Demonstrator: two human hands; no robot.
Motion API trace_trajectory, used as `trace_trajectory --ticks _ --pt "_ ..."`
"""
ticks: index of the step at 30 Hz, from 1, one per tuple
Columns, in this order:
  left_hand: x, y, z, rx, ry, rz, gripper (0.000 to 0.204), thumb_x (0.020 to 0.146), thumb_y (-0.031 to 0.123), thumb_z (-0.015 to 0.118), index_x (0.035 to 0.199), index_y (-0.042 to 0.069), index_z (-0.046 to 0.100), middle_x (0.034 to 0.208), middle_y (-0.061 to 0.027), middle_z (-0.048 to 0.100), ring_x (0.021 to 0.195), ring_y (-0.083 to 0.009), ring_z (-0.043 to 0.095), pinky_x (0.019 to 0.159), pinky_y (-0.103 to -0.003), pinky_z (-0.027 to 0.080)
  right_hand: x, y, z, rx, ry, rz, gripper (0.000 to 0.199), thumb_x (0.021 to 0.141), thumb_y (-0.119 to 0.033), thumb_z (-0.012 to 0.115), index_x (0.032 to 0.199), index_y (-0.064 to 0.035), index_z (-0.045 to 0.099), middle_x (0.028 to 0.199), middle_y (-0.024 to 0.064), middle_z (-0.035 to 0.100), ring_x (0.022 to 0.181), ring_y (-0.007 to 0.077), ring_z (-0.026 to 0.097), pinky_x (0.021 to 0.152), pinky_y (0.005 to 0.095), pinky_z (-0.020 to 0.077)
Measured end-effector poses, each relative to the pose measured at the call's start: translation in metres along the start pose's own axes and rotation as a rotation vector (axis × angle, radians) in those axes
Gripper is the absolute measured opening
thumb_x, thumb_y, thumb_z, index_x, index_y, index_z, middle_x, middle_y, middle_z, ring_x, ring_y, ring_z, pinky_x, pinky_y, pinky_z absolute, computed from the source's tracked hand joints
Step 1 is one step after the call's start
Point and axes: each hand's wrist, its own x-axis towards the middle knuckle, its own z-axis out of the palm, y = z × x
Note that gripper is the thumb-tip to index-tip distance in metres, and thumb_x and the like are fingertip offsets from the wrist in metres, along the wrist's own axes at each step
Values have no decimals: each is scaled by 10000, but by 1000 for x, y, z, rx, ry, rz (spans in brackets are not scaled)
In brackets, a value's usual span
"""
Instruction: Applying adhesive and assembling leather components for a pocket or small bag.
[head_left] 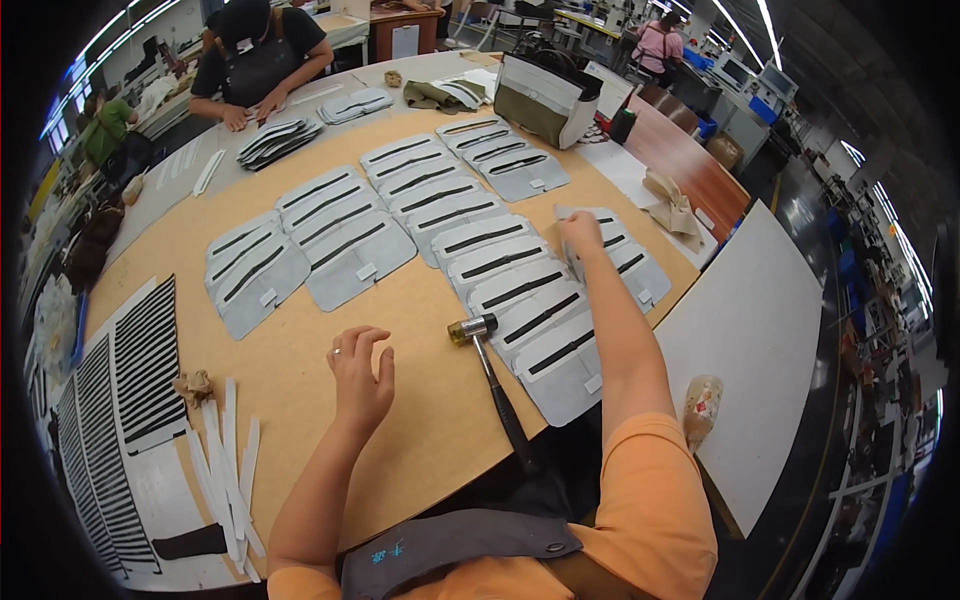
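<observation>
Fingers of the right hand [582,232] were bunched together at the far end of a row of panels [648,287], beyond the mallet [502,405] and to its right; they seemed to touch the last panel's pale corner, but whether they pinched it I could not tell. Fingers of the left hand [362,380] were loosely bent and spread, with nothing in them, above the table [400,450] just left of the mallet. A nearer row [562,388] overlapped just right of the mallet, each panel with a black strip [566,350] in a white frame; more rows lay beyond the mallet. White slats [226,480] lay well to its left, a bottle [703,410] to its right. The panels looked light, thin and fairly pliable, apt to sag from one corner or drag an overlapping neighbour; both plain side edges, pinched flat, seemed better holds than the strip or the small tag [594,384].
</observation>
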Motion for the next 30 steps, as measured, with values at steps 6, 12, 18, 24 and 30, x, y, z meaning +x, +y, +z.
trace_trajectory --ticks 6,12,18,24,30 --pt "-65 -15 -61 -188 -52 -313 208 893 88 598 1089 43 546 1065 -97 570 1001 -237 544 876 -340 426 -64 -75 -97 1090 -136 36 142 789 -176 612 689 -80 581 616 -15 525 472 51 397 417 241 262" --pt "-72 -5 -82 -974 -155 -801 351 1035 297 386 1211 19 509 1151 -112 577 1039 -194 570 931 -334 442 -264 -197 -68 753 -881 -222 90 853 -121 596 823 -36 596 711 36 616 549 63 539 483 206 419" --pt "-103 -26 -99 22 91 -267 238 945 193 546 1136 54 569 1154 -112 595 1089 -250 558 972 -376 413 -286 -172 -16 242 -753 -786 274 875 -208 638 997 33 595 888 144 653 772 259 631 708 344 505" --pt "-112 0 -69 89 -437 262 156 839 133 640 995 118 652 1138 -39 587 1091 -277 538 951 -407 395 -327 -135 -30 16 -924 -800 364 812 -194 691 1088 6 564 948 156 625 873 273 613 770 356 490" --pt "-128 23 -67 377 -478 22 228 818 178 644 1039 132 613 1106 -63 557 1036 -254 550 798 -392 407 -319 -145 -12 -80 -1106 -555 283 776 -119 693 1020 -19 591 922 131 606 829 235 585 754 314 480"
